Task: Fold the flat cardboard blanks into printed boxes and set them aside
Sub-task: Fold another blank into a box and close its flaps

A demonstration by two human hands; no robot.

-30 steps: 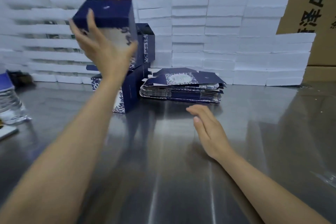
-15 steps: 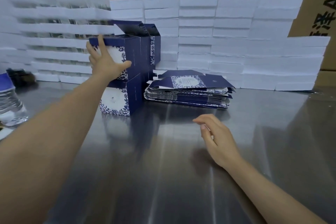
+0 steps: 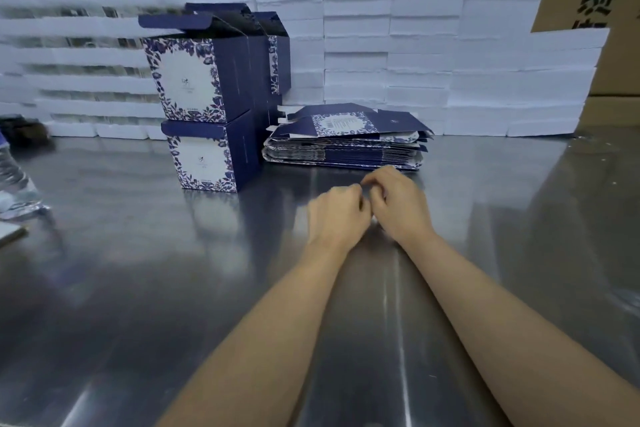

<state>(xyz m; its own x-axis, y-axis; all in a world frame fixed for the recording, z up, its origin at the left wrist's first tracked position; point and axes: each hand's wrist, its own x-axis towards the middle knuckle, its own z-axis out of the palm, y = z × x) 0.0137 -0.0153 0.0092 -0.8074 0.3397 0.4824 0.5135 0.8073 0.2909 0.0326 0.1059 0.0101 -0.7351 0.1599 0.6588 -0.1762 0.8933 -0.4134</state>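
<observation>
Two folded blue-and-white floral boxes stand stacked at the back left of the steel table: the upper box with its top flap open, on the lower box. More folded boxes stand behind them. To their right lies a pile of flat printed blanks. My left hand and my right hand meet just in front of that pile, fingers curled and touching each other. I see nothing held in either hand.
White foam slabs are stacked like a wall along the back, with brown cartons behind them. A clear water bottle stands at the left edge, next to a flat white item.
My left hand has let go of the upper box, left it on the stack, and drawn back to the middle. My right hand curled and moved forward to meet it.
</observation>
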